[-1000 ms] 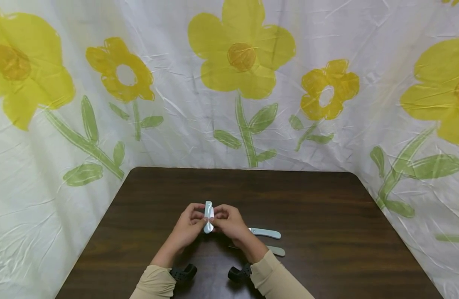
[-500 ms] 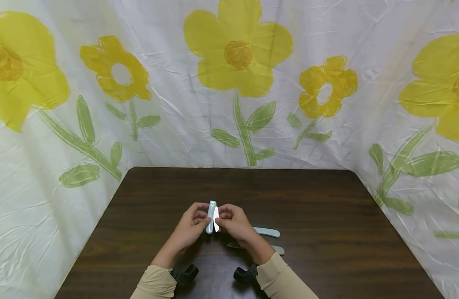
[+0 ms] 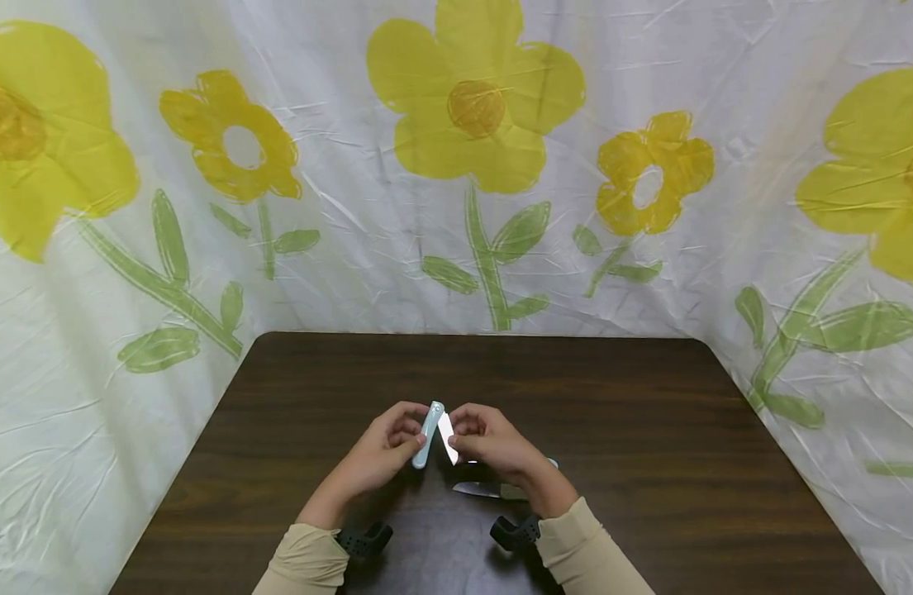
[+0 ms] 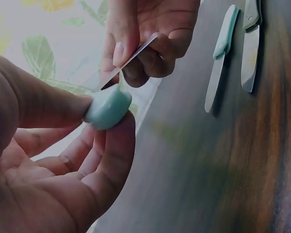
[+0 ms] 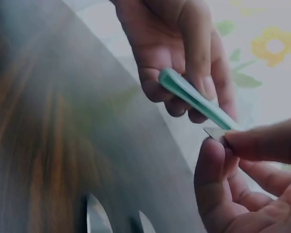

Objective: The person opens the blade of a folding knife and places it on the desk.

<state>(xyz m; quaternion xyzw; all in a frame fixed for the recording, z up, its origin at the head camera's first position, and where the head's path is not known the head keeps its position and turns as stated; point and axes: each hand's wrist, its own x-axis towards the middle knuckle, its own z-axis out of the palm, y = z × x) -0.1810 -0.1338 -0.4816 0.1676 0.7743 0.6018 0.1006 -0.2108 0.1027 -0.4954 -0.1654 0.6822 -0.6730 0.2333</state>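
Observation:
A mint-green folding knife (image 3: 428, 435) is held up over the table, partly unfolded, its handle and blade spread in a narrow upside-down V. My left hand (image 3: 389, 442) pinches the handle between thumb and fingers. The blade (image 3: 448, 438) is pinched by the thumb and fingertips of my right hand (image 3: 493, 442). Seen from the left wrist, the handle end (image 4: 109, 109) points at the camera, with the blade (image 4: 144, 47) behind it. In the right wrist view the slot along the handle (image 5: 196, 99) shows, while fingers cover most of the blade.
Two unfolded knives lie on the dark wooden table (image 3: 649, 430) under the right forearm: one with a mint handle (image 4: 226, 31), one with a grey-green handle (image 4: 252, 12). The right hand partly hides both in the head view. A flower-printed white curtain (image 3: 337, 273) hangs behind the table.
The right hand has moved right, swinging the blade away from the handle and widening the gap. The handle has tilted, its top leaning right, in the left hand.

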